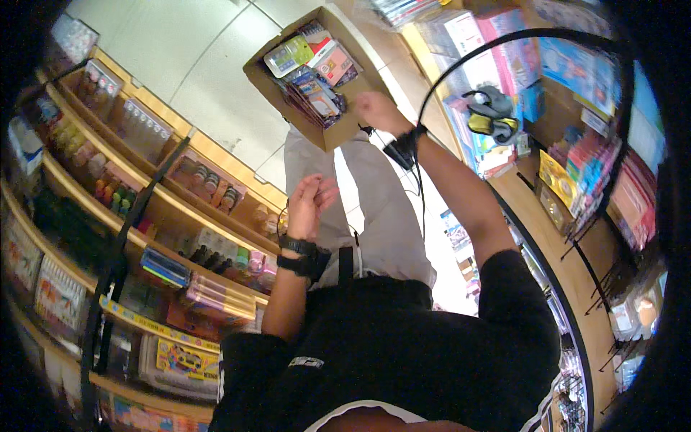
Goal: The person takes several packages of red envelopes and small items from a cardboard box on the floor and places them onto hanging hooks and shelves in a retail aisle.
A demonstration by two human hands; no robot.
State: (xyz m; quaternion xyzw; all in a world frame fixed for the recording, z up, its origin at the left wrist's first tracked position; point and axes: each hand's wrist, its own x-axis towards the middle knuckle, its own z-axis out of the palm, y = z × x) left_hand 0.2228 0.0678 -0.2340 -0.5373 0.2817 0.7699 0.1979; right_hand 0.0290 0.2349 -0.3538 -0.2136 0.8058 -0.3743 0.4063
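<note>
An open cardboard box (345, 132) stands before me, tilted in the view, with several packaged goods inside. A green and white pack (289, 56) lies at its far left, beside a pink and white pack (332, 65). Nearer me in the box are flat blister packs (318, 96). My right hand (375, 110) is at the box's right wall, fingers curled; whether it grips the cardboard is not clear. My left hand (310, 202) hovers over my trouser leg, fingers loosely bent and slightly apart, with nothing seen in it.
Wooden shelves on the left hold bottles (208, 181), stacked boxes and a yellow pack (186, 359). On the right, a wooden display (518, 197) carries hanging packs, with a grey and yellow item (491, 116) on it. Black cables (421, 183) hang near my right arm above white floor tiles (216, 70).
</note>
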